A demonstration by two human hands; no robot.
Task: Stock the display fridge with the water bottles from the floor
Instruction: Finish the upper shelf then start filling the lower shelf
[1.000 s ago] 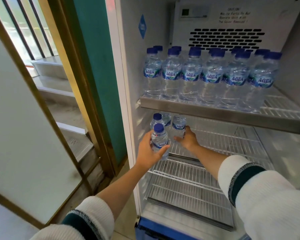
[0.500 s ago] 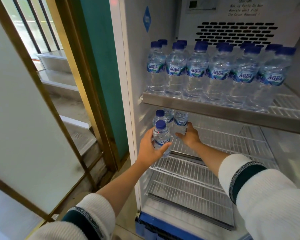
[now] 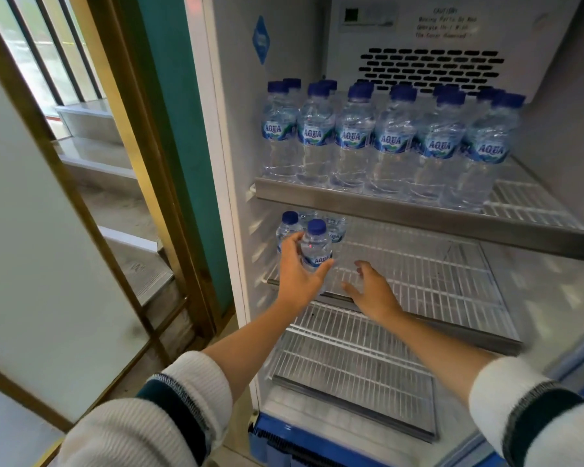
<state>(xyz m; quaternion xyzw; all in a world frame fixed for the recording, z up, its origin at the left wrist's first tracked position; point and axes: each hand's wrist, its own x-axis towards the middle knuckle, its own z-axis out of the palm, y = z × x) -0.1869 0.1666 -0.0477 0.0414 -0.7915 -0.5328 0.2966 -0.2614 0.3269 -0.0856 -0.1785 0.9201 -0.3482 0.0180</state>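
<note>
Display fridge (image 3: 223, 136) open, door not in view. Top shelf (image 3: 418, 215) packed with upright water bottles (image 3: 390, 143), blue caps, AQUA labels facing out, at least two rows deep, filling the left and middle; right end of that shelf bare wire.

Middle shelf (image 3: 435, 281), white wire: small cluster of bottles at the far left. Left hand (image 3: 297, 273) grips the front bottle (image 3: 315, 251) of that cluster, fingers and thumb curled round its lower body, thumb across the label side. Bottle upright, near the shelf's front left corner; cannot tell if its base is touching the wire. Just behind and left of it another bottle (image 3: 288, 229) stands upright, cap visible. Two more bottles (image 3: 336, 229) further back, caps hidden by the top shelf's front lip.

Right hand (image 3: 371, 289) just right of the held bottle, over the middle shelf's front edge, fingers spread apart and relaxed, holding nothing, not touching any bottle. Rest of the middle shelf to the right is bare wire.

Lower shelf (image 3: 351, 365) wire too. Blue trim (image 3: 277, 433) along the fridge bottom.

Both forearms bare, white knit sleeves (image 3: 182, 392) with dark cuff bands pushed up. Left of the fridge: teal wall (image 3: 182, 129), gold-framed glass panel (image 3: 31, 197), steps beyond it.
</note>
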